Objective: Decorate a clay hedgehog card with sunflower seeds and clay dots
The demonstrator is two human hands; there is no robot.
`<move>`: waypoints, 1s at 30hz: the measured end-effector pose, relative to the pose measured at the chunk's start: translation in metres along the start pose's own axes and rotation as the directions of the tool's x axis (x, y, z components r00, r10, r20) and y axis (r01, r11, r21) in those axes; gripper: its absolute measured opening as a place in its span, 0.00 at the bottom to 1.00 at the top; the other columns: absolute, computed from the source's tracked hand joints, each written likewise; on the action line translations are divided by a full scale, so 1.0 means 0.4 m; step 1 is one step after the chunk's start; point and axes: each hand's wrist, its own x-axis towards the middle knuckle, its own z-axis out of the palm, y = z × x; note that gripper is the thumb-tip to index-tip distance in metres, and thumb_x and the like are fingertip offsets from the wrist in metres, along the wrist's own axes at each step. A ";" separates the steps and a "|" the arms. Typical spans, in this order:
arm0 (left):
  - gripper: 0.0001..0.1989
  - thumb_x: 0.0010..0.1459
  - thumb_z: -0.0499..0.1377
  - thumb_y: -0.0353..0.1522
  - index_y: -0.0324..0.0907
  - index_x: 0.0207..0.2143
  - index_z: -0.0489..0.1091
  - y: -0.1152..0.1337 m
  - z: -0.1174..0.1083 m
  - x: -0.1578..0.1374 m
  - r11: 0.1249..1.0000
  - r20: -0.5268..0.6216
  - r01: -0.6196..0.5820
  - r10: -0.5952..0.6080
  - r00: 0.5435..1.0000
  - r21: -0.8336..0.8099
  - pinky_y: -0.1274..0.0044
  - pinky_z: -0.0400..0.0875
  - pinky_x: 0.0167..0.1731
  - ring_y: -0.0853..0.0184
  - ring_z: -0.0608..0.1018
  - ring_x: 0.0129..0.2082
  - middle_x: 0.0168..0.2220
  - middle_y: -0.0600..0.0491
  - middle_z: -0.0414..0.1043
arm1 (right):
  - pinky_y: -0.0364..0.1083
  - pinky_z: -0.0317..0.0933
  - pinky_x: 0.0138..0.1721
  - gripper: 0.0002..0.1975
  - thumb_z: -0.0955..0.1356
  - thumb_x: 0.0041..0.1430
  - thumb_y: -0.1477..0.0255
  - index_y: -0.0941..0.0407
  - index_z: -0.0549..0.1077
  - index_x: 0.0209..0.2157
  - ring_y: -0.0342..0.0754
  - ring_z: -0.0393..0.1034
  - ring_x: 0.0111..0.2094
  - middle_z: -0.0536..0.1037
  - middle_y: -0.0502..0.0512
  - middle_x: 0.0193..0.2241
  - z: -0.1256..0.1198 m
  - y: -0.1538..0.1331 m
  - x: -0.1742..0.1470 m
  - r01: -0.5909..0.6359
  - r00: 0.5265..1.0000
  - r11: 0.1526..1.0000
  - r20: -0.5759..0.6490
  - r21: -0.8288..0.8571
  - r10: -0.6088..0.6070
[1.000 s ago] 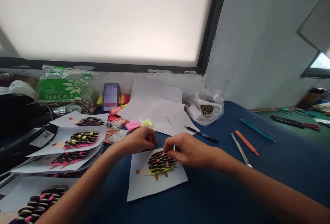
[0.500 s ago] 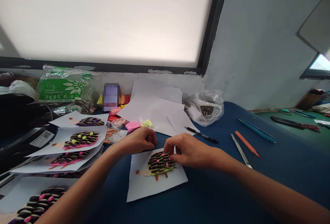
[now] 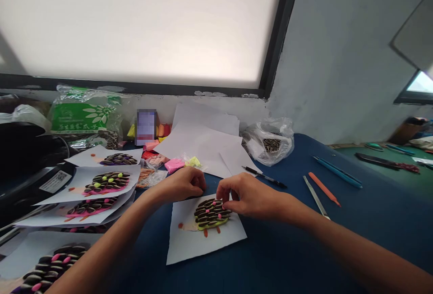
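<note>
A sunflower-seed hedgehog picture [image 3: 211, 215] with a lime-green clay edge, brown feet and pink clay dots is on a small white sheet [image 3: 192, 251] in front of me. My right hand [image 3: 248, 197] is bent over the hedgehog's right side, thumb and forefinger pinched at a small pink clay ball [image 3: 223, 206] against the seeds. Curled at the sheet's upper edge is my left hand [image 3: 189, 182]; whatever its closed fingers hold, if anything, is hidden.
Similar seed pictures [image 3: 108, 181] are stacked at left. Behind my hands are pink clay [image 3: 174, 165], blank paper [image 3: 199, 145] and a plastic bag of seeds [image 3: 270, 144]. A black pen [image 3: 264, 176], blue tweezers [image 3: 336, 171], an orange tool [image 3: 324, 188] and a metal blade [image 3: 316, 197] lie rightward.
My right hand has shifted very slightly, its fingertips still at the hedgehog's right side. My left hand and the sheet look practically unmoved.
</note>
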 end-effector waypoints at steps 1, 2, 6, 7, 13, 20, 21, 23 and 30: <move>0.10 0.44 0.57 0.33 0.39 0.31 0.72 0.001 0.000 -0.001 1.000 -0.001 0.000 0.000 1.000 0.001 0.79 0.55 0.21 0.69 0.68 0.23 0.22 0.58 0.65 | 0.40 0.59 0.30 0.09 0.68 0.52 0.79 0.56 0.77 0.36 0.42 0.69 0.30 0.78 0.51 0.32 0.002 0.000 0.000 -0.001 1.000 1.000 -0.001 0.000 0.001; 0.10 0.44 0.57 0.33 0.39 0.30 0.72 0.001 0.000 -0.001 1.000 -0.003 0.000 0.000 1.000 0.002 0.79 0.55 0.21 0.69 0.68 0.23 0.22 0.58 0.65 | 0.40 0.59 0.30 0.09 0.68 0.52 0.79 0.56 0.77 0.35 0.42 0.69 0.29 0.78 0.51 0.31 0.005 0.001 0.000 -0.001 1.000 1.000 -0.002 -0.002 0.001; 0.09 0.45 0.57 0.32 0.40 0.30 0.72 0.000 0.000 -0.001 1.000 -0.004 -0.003 0.003 1.000 0.004 0.79 0.54 0.21 0.70 0.67 0.23 0.22 0.58 0.65 | 0.40 0.60 0.31 0.11 0.67 0.50 0.81 0.56 0.77 0.35 0.43 0.70 0.30 0.79 0.52 0.32 0.013 0.000 0.002 0.013 1.000 1.000 -0.010 -0.021 -0.014; 0.08 0.45 0.57 0.32 0.40 0.30 0.72 -0.001 0.001 0.000 1.000 -0.002 -0.005 0.005 1.000 0.004 0.79 0.54 0.21 0.70 0.67 0.23 0.22 0.58 0.65 | 0.41 0.60 0.31 0.11 0.67 0.50 0.81 0.56 0.77 0.35 0.43 0.70 0.30 0.79 0.52 0.32 0.013 -0.001 0.001 0.017 1.000 0.999 -0.014 -0.027 -0.018; 0.08 0.45 0.57 0.32 0.40 0.30 0.72 -0.007 0.001 0.002 1.000 -0.001 -0.013 0.013 1.000 0.000 0.80 0.55 0.21 0.70 0.68 0.23 0.22 0.58 0.66 | 0.41 0.61 0.32 0.11 0.66 0.52 0.80 0.56 0.77 0.36 0.43 0.71 0.30 0.79 0.52 0.32 0.004 -0.011 0.000 0.030 0.999 0.999 -0.021 -0.038 -0.030; 0.09 0.45 0.58 0.32 0.39 0.30 0.72 -0.003 0.002 0.000 1.000 -0.011 -0.012 0.012 1.000 -0.007 0.79 0.55 0.20 0.70 0.68 0.23 0.21 0.58 0.65 | 0.42 0.61 0.34 0.10 0.67 0.52 0.81 0.57 0.77 0.36 0.43 0.70 0.31 0.79 0.52 0.32 0.001 -0.009 0.000 0.033 0.999 0.998 -0.042 -0.047 -0.035; 0.08 0.45 0.58 0.32 0.39 0.30 0.72 -0.002 0.002 0.000 1.000 -0.016 -0.013 0.013 1.000 -0.010 0.79 0.55 0.20 0.70 0.68 0.23 0.21 0.58 0.65 | 0.42 0.61 0.33 0.10 0.67 0.52 0.80 0.57 0.77 0.35 0.43 0.70 0.31 0.79 0.52 0.32 0.002 -0.007 0.001 0.034 0.998 0.998 -0.044 -0.043 -0.036; 0.07 0.45 0.58 0.32 0.40 0.29 0.71 0.002 0.000 0.000 1.000 -0.034 -0.017 0.017 0.999 -0.018 0.80 0.56 0.20 0.70 0.67 0.23 0.21 0.58 0.65 | 0.41 0.60 0.32 0.09 0.67 0.53 0.80 0.57 0.77 0.35 0.43 0.70 0.31 0.79 0.52 0.32 0.001 -0.004 0.001 0.043 0.997 0.999 -0.056 -0.026 -0.045; 0.10 0.48 0.59 0.36 0.40 0.32 0.72 0.039 -0.033 -0.016 0.992 -0.044 -0.076 0.072 0.996 -0.102 0.79 0.63 0.23 0.70 0.70 0.25 0.25 0.57 0.68 | 0.40 0.60 0.29 0.07 0.67 0.54 0.80 0.58 0.76 0.33 0.41 0.67 0.27 0.77 0.50 0.28 -0.005 -0.001 0.003 0.042 0.996 0.990 -0.087 0.135 -0.031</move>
